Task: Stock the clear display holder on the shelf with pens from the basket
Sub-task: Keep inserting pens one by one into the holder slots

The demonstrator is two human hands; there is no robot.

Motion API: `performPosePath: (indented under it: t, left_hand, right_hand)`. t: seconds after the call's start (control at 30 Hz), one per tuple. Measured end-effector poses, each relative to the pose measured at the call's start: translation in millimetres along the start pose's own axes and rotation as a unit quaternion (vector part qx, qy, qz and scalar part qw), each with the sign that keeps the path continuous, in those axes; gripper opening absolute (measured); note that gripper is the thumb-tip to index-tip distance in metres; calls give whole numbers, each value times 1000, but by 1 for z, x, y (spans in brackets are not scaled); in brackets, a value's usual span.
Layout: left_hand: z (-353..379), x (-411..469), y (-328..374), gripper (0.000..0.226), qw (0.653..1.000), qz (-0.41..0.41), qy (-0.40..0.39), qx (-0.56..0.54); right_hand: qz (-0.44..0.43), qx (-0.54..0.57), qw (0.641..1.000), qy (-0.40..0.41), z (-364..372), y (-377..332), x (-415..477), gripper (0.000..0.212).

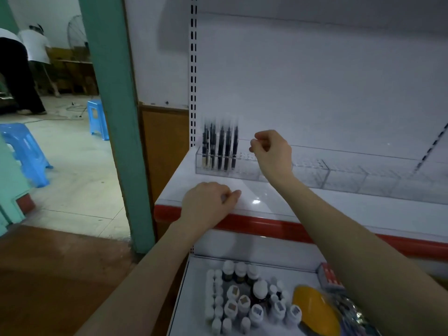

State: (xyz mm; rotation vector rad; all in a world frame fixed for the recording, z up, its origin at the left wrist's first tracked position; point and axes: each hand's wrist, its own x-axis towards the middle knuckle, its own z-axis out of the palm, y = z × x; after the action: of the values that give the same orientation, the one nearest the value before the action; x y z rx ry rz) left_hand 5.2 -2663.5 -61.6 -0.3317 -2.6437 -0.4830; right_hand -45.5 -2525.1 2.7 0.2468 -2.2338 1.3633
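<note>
Hovering just right of the upright pens (220, 149) in the clear holder's (339, 177) left end, your right hand (274, 151) is nearer, fingers curled on nothing, while your left hand (208, 202) rests curled and empty on the shelf (315, 207).

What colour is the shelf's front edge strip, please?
The edge strip is red, clearest in head view.

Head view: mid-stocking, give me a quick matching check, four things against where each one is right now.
Things:
1 pens
2 left hand
3 small bottles
4 nearer blue stool

Places:
A on the lower shelf
B on the floor at the left
C upright in the left end of the clear holder
D on the front of the white shelf, by its red edge

Pairs: 1-C, 2-D, 3-A, 4-B
</note>
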Motion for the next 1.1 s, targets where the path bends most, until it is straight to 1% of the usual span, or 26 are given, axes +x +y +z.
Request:
performPosePath:
  t: [0.1,0.2,0.23,0.27,0.3,0.33,0.37,0.4,0.43,0.47,0.5,0.57,0.63,0.7,0.73,0.8,0.87,0.93,1.0,1.1]
  left_hand:
    - [-1,0,2,51,1000,-6,-6,13]
    - [-1,-2,5,51,1000,-1,1,21]
    - [-1,-5,5,50,999,21,24,7]
    - [0,-10,5,48,995,61,71,-14]
    - [1,-17,7,46,984,110,133,-36]
    - [5,-29,11,42,966,155,197,-65]
    - [10,-45,18,35,946,187,243,-103]
    - [21,-68,26,28,931,209,263,-143]
    - [37,-94,35,24,925,216,252,-184]
    - [57,-121,42,24,929,211,206,-225]
    - [85,-149,45,27,938,192,129,-259]
    - [144,-204,45,34,948,125,-56,-286]
    - [209,-255,36,30,940,64,-209,-261]
    - [261,-297,28,22,926,37,-307,-217]
    - [284,-314,26,22,918,29,-345,-194]
    - [323,-339,23,22,897,1,-410,-166]
    - [357,-355,19,22,881,-18,-450,-143]
    - [388,-364,16,33,877,-17,-470,-104]
    - [416,-370,13,49,873,-6,-482,-73]
    - [447,-377,9,71,859,24,-510,-25]
  right_hand:
    - [-15,57,998,35,-21,-5,-35,12]
    - [-15,90,995,27,-42,-6,-79,6]
    - [-13,103,994,21,-48,-5,-95,6]
    - [-11,115,993,17,-55,-3,-113,7]
    - [-10,125,992,15,-60,2,-130,7]
    - [-9,133,991,16,-64,10,-148,7]
    - [-2,138,990,17,-67,22,-167,7]
    - [13,139,990,13,-69,37,-187,7]
    - [33,131,991,2,-69,57,-208,7]
    - [58,116,991,-18,-67,78,-228,6]
    - [89,95,990,-44,-64,102,-249,4]
    - [180,49,978,-97,-55,158,-292,7]
    - [277,0,950,-142,-46,216,-337,8]
    - [355,-44,920,-163,-39,268,-381,10]
    - [390,-62,903,-170,-37,291,-401,15]
    - [445,-109,866,-198,-33,330,-436,26]
    - [469,-153,834,-246,-27,361,-462,28]
    - [453,-191,823,-284,-20,384,-477,21]
    - [421,-221,824,-309,-10,406,-481,23]
    - [374,-264,809,-368,11,430,-474,23]
